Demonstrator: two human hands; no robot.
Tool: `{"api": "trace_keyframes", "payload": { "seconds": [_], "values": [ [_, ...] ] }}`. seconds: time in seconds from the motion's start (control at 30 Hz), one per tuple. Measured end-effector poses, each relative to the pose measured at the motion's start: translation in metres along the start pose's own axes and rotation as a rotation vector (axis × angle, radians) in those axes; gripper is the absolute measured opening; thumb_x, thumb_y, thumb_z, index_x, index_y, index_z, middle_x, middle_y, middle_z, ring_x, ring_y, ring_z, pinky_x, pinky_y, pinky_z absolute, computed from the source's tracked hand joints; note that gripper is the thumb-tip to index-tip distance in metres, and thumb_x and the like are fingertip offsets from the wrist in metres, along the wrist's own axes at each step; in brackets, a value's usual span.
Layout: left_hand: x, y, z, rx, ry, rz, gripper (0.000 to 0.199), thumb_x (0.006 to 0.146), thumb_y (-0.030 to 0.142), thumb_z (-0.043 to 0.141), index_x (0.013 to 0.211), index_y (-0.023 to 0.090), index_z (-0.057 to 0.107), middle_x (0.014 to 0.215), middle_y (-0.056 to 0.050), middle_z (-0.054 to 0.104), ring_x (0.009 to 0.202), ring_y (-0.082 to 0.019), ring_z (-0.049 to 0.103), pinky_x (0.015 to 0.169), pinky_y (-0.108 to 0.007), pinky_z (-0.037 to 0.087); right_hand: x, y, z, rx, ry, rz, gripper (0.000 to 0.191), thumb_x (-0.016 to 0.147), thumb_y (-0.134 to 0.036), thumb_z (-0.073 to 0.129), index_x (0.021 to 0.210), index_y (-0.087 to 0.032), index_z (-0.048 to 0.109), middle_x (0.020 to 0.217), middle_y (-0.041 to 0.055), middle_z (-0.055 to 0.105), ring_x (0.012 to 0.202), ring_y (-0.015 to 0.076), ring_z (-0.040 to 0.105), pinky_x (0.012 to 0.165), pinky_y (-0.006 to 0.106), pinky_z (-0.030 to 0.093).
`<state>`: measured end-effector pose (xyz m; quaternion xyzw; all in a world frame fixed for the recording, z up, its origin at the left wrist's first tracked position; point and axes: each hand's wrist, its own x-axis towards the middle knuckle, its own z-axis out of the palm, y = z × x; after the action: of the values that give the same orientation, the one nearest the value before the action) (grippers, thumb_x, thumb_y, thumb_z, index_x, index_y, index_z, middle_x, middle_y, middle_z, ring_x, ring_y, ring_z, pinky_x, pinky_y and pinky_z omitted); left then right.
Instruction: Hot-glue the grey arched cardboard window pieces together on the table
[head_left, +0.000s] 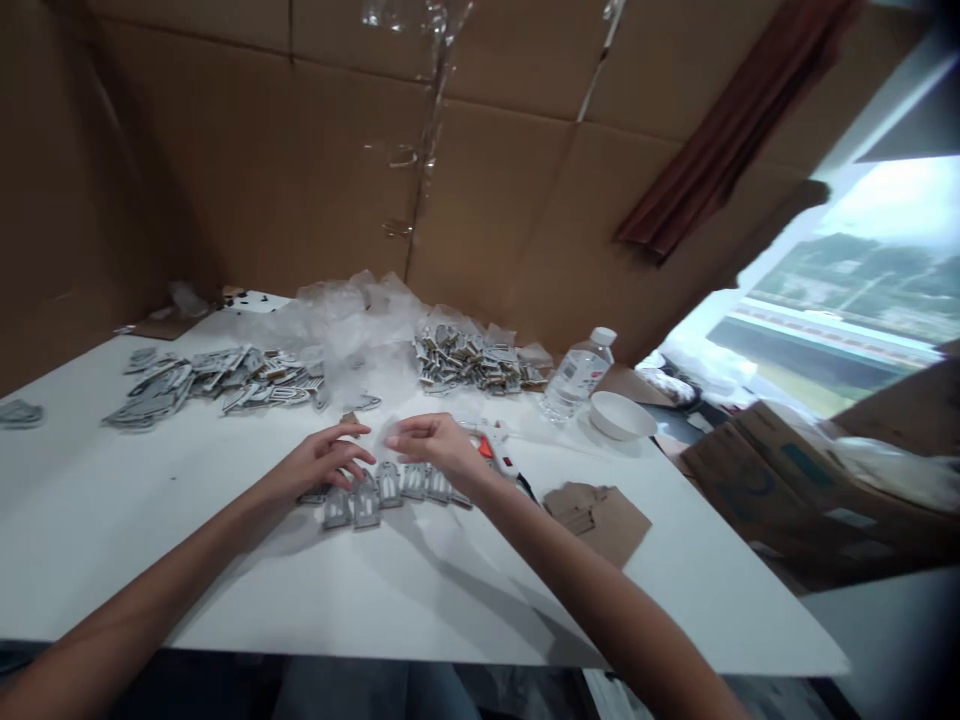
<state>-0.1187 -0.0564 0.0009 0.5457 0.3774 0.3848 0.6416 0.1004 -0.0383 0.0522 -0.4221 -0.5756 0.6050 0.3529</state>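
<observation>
My left hand, its fingers spread and slightly bent, hovers over the left end of a row of small grey arch-shaped pieces. Close on its right, my right hand has thumb and fingers pinched together above the row. Something clear and thin, perhaps a small plastic bag, shows at those fingertips, too blurred to be sure. Just right of my right hand lies a white glue gun with an orange trigger. Behind the hands are crumpled clear plastic bags.
Heaps of grey pieces lie on the white table at back left and back centre. A clear bottle, a white bowl and cardboard scraps are at right. Cardboard walls enclose the back.
</observation>
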Motion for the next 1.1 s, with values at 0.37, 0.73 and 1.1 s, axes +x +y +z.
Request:
{"api": "trace_keyframes", "payload": {
  "seconds": [0.37,0.73,1.1],
  "values": [
    [0.003,-0.004,-0.007,0.052,0.002,-0.027,0.044,0.076,0.046,0.071,0.103,0.013,0.059,0.083,-0.007,0.069,0.063,-0.015,0.066,0.056,-0.024,0.051,0.044,0.031,0.050,-0.141,0.070,-0.102,0.012,0.058,-0.025,0.075,0.067,-0.018,0.071,0.057,-0.0033,0.056,0.054,0.0096,0.049,0.051,0.022,0.037],
    [0.005,-0.008,-0.008,0.057,0.009,-0.097,0.044,0.073,0.053,0.071,0.084,0.013,0.058,0.073,-0.006,0.070,0.052,-0.013,0.063,0.046,-0.021,0.044,0.038,0.032,0.035,-0.041,0.016,-0.008,0.031,0.063,-0.038,0.075,0.083,-0.015,0.072,0.072,0.0017,0.064,0.063,0.0123,0.059,0.063,0.030,0.055],
    [0.000,-0.003,-0.008,0.082,0.013,-0.130,0.041,0.076,0.049,0.069,0.092,0.013,0.057,0.075,-0.006,0.070,0.054,-0.012,0.062,0.050,-0.021,0.046,0.010,0.021,-0.020,-0.320,0.221,-0.062,0.035,0.071,-0.041,0.066,0.095,-0.016,0.073,0.076,0.0031,0.066,0.058,0.0106,0.054,0.048,0.023,0.047]
  ]
}}
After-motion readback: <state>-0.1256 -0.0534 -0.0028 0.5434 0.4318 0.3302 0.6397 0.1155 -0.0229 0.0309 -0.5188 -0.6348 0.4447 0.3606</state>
